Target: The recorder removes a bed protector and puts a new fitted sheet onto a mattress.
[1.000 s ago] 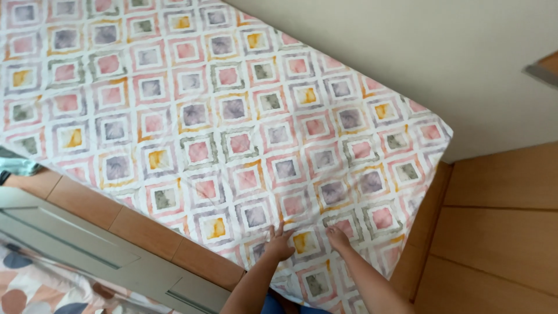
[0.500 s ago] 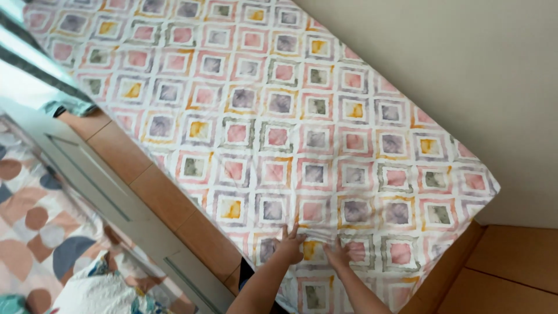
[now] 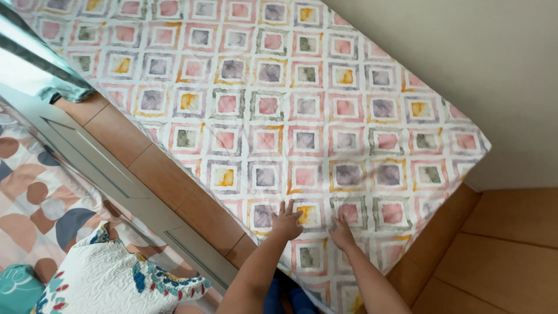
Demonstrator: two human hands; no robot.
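Fingers of left hand (image 3: pixel 286 220) and right hand (image 3: pixel 342 232) spread flat, gripping nothing, on patterned sheet (image 3: pixel 279 104), long axis running upper-left to lower-right, wooden frame (image 3: pixel 168 180) bordering left edge, wall (image 3: pixel 465 70) along the right

I see the bedsheet (image 3: pixel 279 110) stretched flat under my fingers (image 3: pixel 286 210), covering the mattress. It is white with a grid of nested squares in pink, grey-purple, yellow and green. Both palms press on it near its closest edge; the cloth runs far beyond the fingertips, smooth with faint creases. Right of my fingers its corner wraps down over the mattress.
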